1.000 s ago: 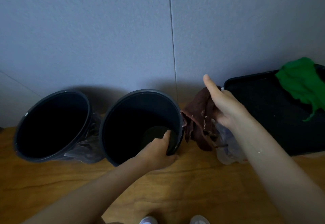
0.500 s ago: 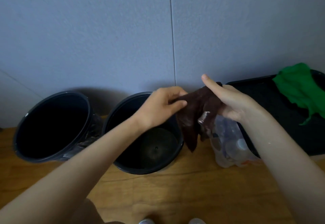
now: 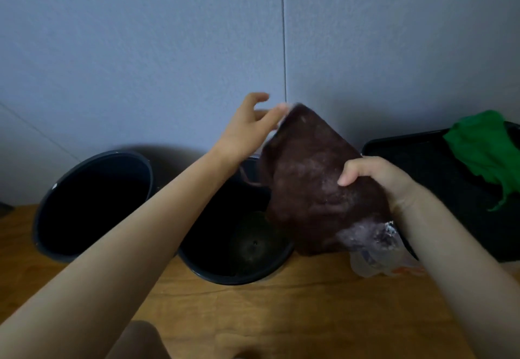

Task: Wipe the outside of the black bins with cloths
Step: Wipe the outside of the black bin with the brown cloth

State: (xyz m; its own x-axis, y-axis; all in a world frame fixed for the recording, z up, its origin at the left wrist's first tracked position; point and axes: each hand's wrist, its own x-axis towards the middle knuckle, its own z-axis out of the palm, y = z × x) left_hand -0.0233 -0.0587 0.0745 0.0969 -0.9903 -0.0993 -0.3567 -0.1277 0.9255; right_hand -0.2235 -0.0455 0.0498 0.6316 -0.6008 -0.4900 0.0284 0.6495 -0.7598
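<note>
Brown cloth (image 3: 315,189) taut between left hand (image 3: 244,133) and right hand (image 3: 377,178)

Grey-blue wall (image 3: 140,49) with a vertical seam (image 3: 284,35), wooden floor (image 3: 309,316)

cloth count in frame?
2. One brown cloth, held up between the left hand and right hand over the middle bin; one green cloth on the black tray, far right, partly cut off. More may be out of view.

Dark brown cloth (image 3: 315,189), black bins (image 3: 92,203), green cloth (image 3: 484,156), grey-blue wall (image 3: 140,49).
</note>
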